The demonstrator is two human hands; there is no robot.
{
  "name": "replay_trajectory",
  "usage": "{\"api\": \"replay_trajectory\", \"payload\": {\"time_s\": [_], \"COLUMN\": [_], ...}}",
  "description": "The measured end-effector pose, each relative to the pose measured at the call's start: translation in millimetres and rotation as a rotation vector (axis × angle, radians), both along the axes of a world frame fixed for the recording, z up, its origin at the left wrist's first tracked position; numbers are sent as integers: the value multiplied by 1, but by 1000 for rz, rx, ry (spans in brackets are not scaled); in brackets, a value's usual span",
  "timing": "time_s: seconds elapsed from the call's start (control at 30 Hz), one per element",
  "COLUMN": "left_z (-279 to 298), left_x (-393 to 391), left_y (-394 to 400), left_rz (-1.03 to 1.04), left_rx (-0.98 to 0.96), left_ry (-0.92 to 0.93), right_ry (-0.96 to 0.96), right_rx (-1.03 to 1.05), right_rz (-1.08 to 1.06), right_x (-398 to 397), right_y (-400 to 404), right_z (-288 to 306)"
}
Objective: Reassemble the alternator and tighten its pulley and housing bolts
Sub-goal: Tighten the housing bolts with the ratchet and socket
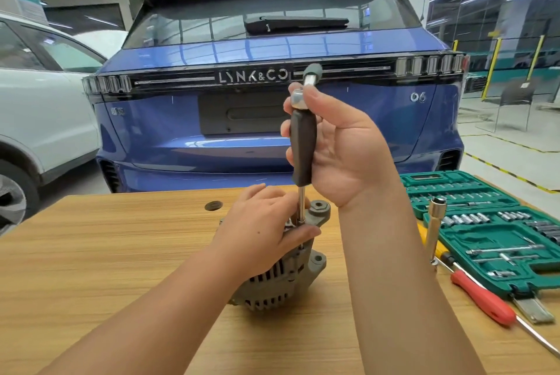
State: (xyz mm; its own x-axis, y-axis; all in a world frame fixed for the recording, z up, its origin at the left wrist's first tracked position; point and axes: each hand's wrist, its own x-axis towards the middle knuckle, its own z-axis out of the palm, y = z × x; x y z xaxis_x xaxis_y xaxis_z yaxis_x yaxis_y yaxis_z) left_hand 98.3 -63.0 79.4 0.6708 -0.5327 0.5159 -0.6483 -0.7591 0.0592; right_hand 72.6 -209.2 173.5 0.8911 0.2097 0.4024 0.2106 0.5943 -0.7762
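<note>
My left hand [266,232] grips the ribbed grey cast alternator [281,280], standing on edge mid-way across the wooden table [106,253], directly below my hands. Its housing bolt sits under the driver's [303,150] vertical steel shaft, so my right hand [342,147], wrapped round the smooth black handle above, turns it. Further right lies the green socket case [497,241].

Hands [339,144] on driver [303,144], alternator [291,271]
</note>
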Motion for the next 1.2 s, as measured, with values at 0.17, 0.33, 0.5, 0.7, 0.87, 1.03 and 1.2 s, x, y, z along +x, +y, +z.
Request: {"api": "replay_trajectory", "payload": {"time_s": [0.17,0.33,0.5,0.7,0.87,1.03,1.2], "left_z": [1,3,0,-2,-5,-4,-3], "left_x": [0,-3,-4,-5,-10,-12,-8], "left_y": [0,-2,-6,-12,-9,-8,-10], "left_rz": [-18,13,48,74,80,34,25], "left_rx": [-15,0,32,-89,-94,-113,-90], "left_ry": [122,262,231,285,221,248,278], "right_ry": [-89,-421,-407,-405,-405,-302,-67], "right_rx": [29,-283,-242,-235,-152,-145,53], "right_rz": [-209,-614,-416,-456,-648,-861,-420], "right_x": [2,6,-1,-2,3,6,5], "right_y": [8,16,15,14,19,19,4], "right_z": [-5,-15,-11,-11,-13,-15,-6]}}
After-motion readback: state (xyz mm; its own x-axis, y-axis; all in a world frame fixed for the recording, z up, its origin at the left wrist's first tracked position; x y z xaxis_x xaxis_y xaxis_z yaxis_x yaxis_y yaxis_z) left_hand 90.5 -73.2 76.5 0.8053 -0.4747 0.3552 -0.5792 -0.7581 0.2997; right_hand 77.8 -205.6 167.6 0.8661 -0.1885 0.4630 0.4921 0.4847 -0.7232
